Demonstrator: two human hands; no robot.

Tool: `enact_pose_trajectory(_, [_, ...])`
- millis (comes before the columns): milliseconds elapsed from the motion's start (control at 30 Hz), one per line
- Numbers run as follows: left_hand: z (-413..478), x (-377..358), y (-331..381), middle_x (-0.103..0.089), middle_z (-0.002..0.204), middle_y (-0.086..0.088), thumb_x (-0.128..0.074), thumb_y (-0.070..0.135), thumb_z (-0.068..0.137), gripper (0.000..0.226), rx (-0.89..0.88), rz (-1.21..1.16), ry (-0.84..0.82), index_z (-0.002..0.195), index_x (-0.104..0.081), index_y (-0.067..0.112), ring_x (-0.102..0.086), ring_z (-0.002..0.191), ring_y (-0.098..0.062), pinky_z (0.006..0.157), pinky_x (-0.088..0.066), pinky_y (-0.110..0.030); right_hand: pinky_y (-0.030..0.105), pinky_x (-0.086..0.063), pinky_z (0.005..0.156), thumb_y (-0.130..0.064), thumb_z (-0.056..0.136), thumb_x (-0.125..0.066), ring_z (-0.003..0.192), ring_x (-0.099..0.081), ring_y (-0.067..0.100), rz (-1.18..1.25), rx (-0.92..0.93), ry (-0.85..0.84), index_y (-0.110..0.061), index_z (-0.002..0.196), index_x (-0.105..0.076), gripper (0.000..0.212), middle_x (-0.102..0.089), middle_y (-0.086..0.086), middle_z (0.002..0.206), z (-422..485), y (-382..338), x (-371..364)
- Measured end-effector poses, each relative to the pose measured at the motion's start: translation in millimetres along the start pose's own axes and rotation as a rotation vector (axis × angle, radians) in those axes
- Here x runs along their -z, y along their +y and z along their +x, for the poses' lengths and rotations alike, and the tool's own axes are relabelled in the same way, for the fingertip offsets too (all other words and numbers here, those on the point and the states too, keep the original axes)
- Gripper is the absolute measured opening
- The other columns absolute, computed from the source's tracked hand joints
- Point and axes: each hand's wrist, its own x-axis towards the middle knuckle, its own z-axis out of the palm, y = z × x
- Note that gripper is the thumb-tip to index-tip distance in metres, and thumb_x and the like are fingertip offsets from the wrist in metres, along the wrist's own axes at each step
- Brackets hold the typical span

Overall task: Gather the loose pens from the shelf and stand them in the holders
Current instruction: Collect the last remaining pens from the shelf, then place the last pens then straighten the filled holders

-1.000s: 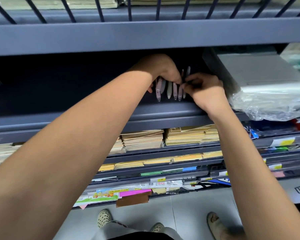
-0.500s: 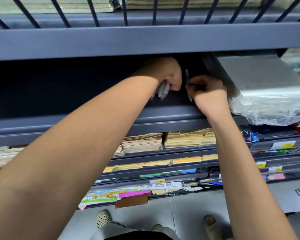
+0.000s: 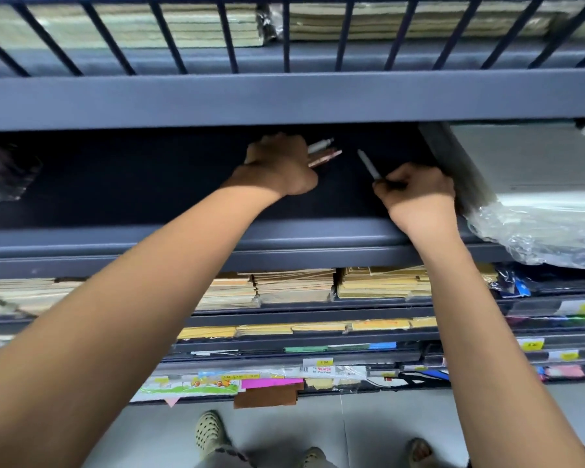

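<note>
Nearest the viewer, two feet in perforated clogs [image 3: 211,430] stand on a pale tiled floor. Above them, the lower shelves carry coloured paper sheets [image 3: 271,383] and, higher, stacks of tan envelopes [image 3: 294,285]. Both bare forearms reach up and away into a dark shelf [image 3: 284,236] behind a rounded grey front lip. The left hand [image 3: 279,167] sits left of centre, fingers curled tight around a bundle of pens [image 3: 323,153]; the pen ends, some white and some pinkish-brown, stick out to the right of the fist, pointing up and right. The right hand [image 3: 417,192] lies to the right, apart from the left, its fingertips pinched on the lower end of a single pen [image 3: 367,163], which slants up and to the left above the knuckles. Just right of this hand, touching or nearly touching it, rests a plastic-wrapped ream [image 3: 527,184], its loose film hanging over the shelf lip. Farthest, a row of dark railing bars [image 3: 286,35] fronts the top shelf, with wrapped paper stacks [image 3: 149,27] behind.
</note>
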Motion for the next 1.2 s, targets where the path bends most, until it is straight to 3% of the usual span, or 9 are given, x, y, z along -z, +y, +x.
enact_pose_trajectory(133, [-21.5, 1.7, -20.5, -0.066, 0.113, -0.016, -0.06, 0.025, 0.08, 0.041, 0.064, -0.066, 0.076, 0.118, -0.06, 0.011, -0.063, 0.105, -0.039, 0.077, -0.044, -0.033, 0.029, -0.047, 0.076, -0.039, 0.084, -0.066, 0.082, -0.066, 0.023, 0.242, 0.018, 0.032, -0.021, 0.09, -0.074, 0.021, -0.073, 0.005, 0.086, -9.9, 7.9, 2.6])
enact_pose_trajectory(200, [-36.1, 7.9, -34.3, -0.071, 0.088, -0.01, -0.057, 0.023, 0.08, 0.032, 0.138, -0.221, 0.05, 0.11, -0.06, 0.012, -0.071, 0.082, -0.032, 0.074, -0.055, -0.033, 0.032, -0.046, 0.071, -0.043, 0.079, -0.067, 0.069, -0.059, 0.017, 0.476, -0.044, -0.009, -0.025, 0.081, -0.073, 0.019, -0.07, 0.001, 0.073, -20.3, 6.9, 7.8])
enact_pose_trajectory(333, [-81.8, 11.3, -71.5, -0.061, 0.043, 0.0, -0.059, 0.02, 0.08, 0.007, 0.229, -0.486, -0.029, 0.081, -0.056, 0.014, -0.058, 0.033, -0.011, 0.036, -0.04, -0.017, 0.021, -0.047, 0.067, -0.047, 0.077, -0.066, 0.07, -0.066, 0.002, 0.702, -0.012, -0.1, -0.035, 0.081, -0.075, 0.015, -0.073, -0.008, 0.072, -68.8, -12.9, 15.6])
enact_pose_trajectory(433, [-135.9, -0.2, -103.3, -0.062, 0.053, -0.011, -0.064, 0.023, 0.073, 0.021, 0.274, -0.969, -0.049, 0.087, -0.061, 0.007, -0.052, 0.039, -0.018, 0.046, -0.041, -0.026, 0.015, -0.05, 0.057, -0.048, 0.082, -0.069, 0.069, -0.065, 0.003, 0.856, 0.034, -0.236, -0.028, 0.09, -0.075, 0.022, -0.073, -0.003, 0.078, -118.3, -33.7, 13.1])
enact_pose_trajectory(500, [-169.8, -8.3, -127.3, -0.066, 0.078, -0.022, -0.064, 0.016, 0.07, 0.018, 0.269, -1.295, 0.04, 0.088, -0.063, 0.018, -0.049, 0.043, -0.018, 0.047, -0.042, -0.03, 0.018, -0.053, 0.058, -0.048, 0.079, -0.07, 0.068, -0.066, 0.012, 0.942, 0.022, -0.346, -0.025, 0.093, -0.074, 0.028, -0.073, 0.003, 0.079, -145.7, -49.4, 4.6])
enact_pose_trajectory(567, [-199.8, -19.4, -155.6, -0.066, 0.079, -0.018, -0.07, 0.013, 0.075, 0.014, 0.296, -1.456, 0.097, 0.082, -0.067, 0.024, -0.048, 0.042, -0.015, 0.042, -0.042, -0.026, 0.02, -0.055, 0.059, -0.046, 0.074, -0.07, 0.068, -0.067, 0.014, 0.985, -0.003, -0.431, -0.023, 0.092, -0.074, 0.029, -0.073, 0.006, 0.079, -168.5, -67.4, -10.5])
enact_pose_trajectory(667, [-239.3, -37.4, -201.8, -0.054, 0.056, -0.006, -0.081, 0.026, 0.078, 0.023, 0.377, -1.554, 0.142, 0.091, -0.064, 0.019, -0.046, 0.041, -0.017, 0.041, -0.043, -0.027, 0.021, -0.053, 0.055, -0.042, 0.072, -0.07, 0.064, -0.067, 0.017, 1.0, -0.016, -0.577, -0.023, 0.089, -0.071, 0.025, -0.073, 0.008, 0.081, -200.1, -102.0, -37.9])
enact_pose_trajectory(867, [-298.0, -47.0, -297.7, -0.049, 0.052, -0.011, -0.073, 0.037, 0.083, 0.02, 0.434, -1.576, 0.253, 0.079, -0.062, 0.02, -0.041, 0.039, -0.025, 0.039, -0.041, -0.028, 0.022, -0.049, 0.049, -0.04, 0.074, -0.071, 0.054, -0.06, 0.016, 0.969, 0.001, -0.782, -0.029, 0.085, -0.067, 0.017, -0.074, 0.008, 0.083, -259.3, -189.5, -96.1])
enact_pose_trajectory(1200, [-343.9, -31.7, -453.3, -0.043, 0.045, -0.01, -0.067, 0.023, 0.083, 0.011, 0.429, -1.615, 0.345, 0.076, -0.06, 0.02, -0.037, 0.027, -0.017, 0.034, -0.029, -0.019, 0.024, -0.052, 0.048, -0.036, 0.077, -0.068, 0.049, -0.057, 0.013, 0.982, 0.032, -0.66, -0.035, 0.095, -0.071, 0.019, -0.074, 0.004, 0.081, -349.4, -336.9, -185.6])
